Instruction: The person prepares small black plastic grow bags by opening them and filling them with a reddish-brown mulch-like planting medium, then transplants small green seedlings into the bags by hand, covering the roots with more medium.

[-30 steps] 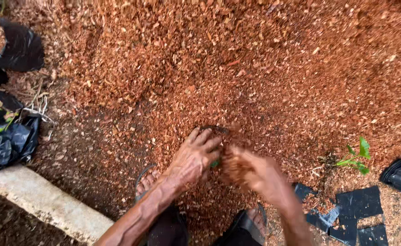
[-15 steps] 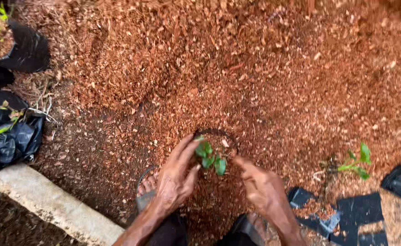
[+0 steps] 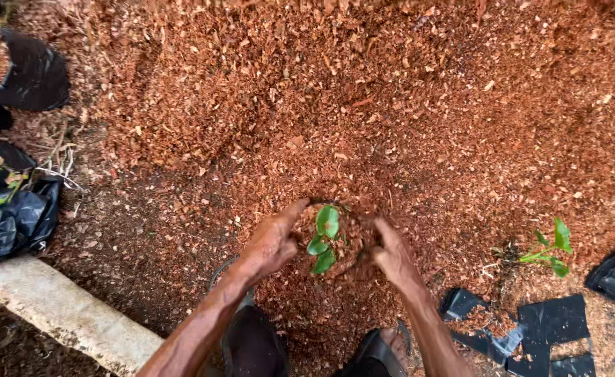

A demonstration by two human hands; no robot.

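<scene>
Far left: filled black nursery bags [image 3: 21, 73], one showing green shoots; a crumpled black bag [image 3: 10, 216] below them; a pale concrete kerb [image 3: 63, 314] runs along the lower left. The reddish-brown wood-chip mix [image 3: 391, 105] covers most of the ground.

Left hand [image 3: 272, 241]: fingers spread and curved, palm pressed against the left side of the small mound of mix round the seedling [image 3: 325, 237]. Not closed on anything; it cups loose mix, not the stem.

Seedling: upright between both hands, a few green leaves, base buried in the mix. Whether a bag surrounds the root ball I cannot tell; the chips hide it.

Right hand [image 3: 391, 255]: likewise open and curved, pressing the mound from the right, touching the mix only.

Judged status: seedling is set and standing; firming of the mix round the base looks under way, not finished.

Right: a second seedling [image 3: 548, 248] stands nearby in the mix; flat empty black bags [image 3: 545, 328] lie lower right. My sandalled feet [image 3: 384, 349] at the bottom edge.
</scene>
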